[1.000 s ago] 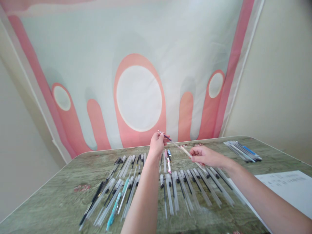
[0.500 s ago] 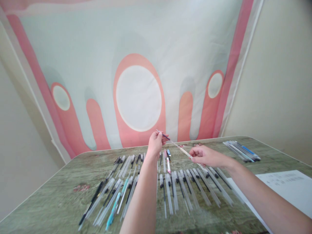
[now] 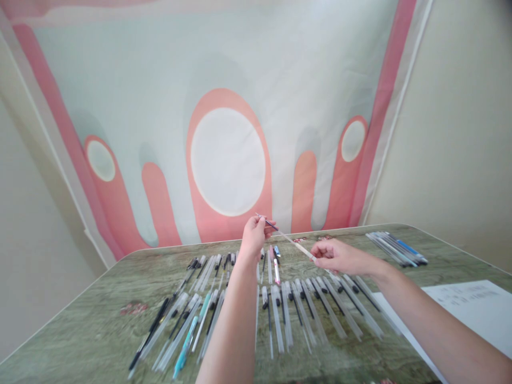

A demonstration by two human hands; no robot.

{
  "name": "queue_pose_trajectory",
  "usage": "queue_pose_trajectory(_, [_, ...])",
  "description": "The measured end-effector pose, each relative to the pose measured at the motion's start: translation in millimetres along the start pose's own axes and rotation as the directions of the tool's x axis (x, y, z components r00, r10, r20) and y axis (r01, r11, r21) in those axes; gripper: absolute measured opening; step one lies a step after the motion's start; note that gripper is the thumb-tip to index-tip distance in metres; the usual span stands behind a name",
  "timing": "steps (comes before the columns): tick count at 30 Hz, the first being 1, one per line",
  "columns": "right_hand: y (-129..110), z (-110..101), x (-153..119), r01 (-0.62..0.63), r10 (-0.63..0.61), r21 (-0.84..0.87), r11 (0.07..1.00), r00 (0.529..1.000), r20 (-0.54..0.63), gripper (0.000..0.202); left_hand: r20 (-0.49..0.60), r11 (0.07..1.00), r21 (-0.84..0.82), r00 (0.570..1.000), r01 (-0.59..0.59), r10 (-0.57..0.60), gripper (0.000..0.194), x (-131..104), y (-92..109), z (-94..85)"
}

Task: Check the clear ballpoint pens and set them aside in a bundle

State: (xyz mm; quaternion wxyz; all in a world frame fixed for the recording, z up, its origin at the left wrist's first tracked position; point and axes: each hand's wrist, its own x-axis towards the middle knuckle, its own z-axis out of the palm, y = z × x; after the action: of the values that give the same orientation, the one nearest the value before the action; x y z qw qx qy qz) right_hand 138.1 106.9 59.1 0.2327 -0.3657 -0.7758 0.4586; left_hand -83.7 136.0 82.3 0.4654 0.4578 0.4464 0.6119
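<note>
Above the table, my left hand (image 3: 255, 233) pinches a thin pen refill (image 3: 283, 233) with a dark section and a fine tip pointing up and left. My right hand (image 3: 338, 257) grips a pale, see-through pen barrel (image 3: 304, 250) between thumb and fingers. Refill and barrel line up in one slanting line, and the refill's lower end meets the barrel's upper end; how far it sits inside I cannot tell. Beneath my hands lie rows of clear pen barrels (image 3: 299, 309) with caps and dark refills among them. A pink and white pen (image 3: 276, 271) lies between my forearms.
On the green wood-patterned table (image 3: 80, 314), more pens lie at left, including a teal pen (image 3: 186, 346). A bundle of pens (image 3: 396, 248) rests at the back right. White paper (image 3: 472, 309) lies under my right forearm. A patterned cloth (image 3: 228, 160) hangs behind the table.
</note>
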Motion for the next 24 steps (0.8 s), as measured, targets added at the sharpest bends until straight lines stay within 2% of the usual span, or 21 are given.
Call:
queue_pose_trajectory(17, [-4.7, 2.8, 0.2, -0.044, 0.044, -0.014, 0.999, 0.998, -0.041, 0.018, -0.001, 0.999, 0.037, 1.0, -0.01, 0.01, 0.012, -0.3, 0.2, 2.6])
queue_pose_trajectory(24, [-4.0, 3.5, 1.1, -0.056, 0.055, -0.01, 0.998, 0.996, -0.068, 0.02, 0.031, 0.999, 0.039, 0.999, -0.018, 0.017, 0.01, -2.1, 1.0, 5.3])
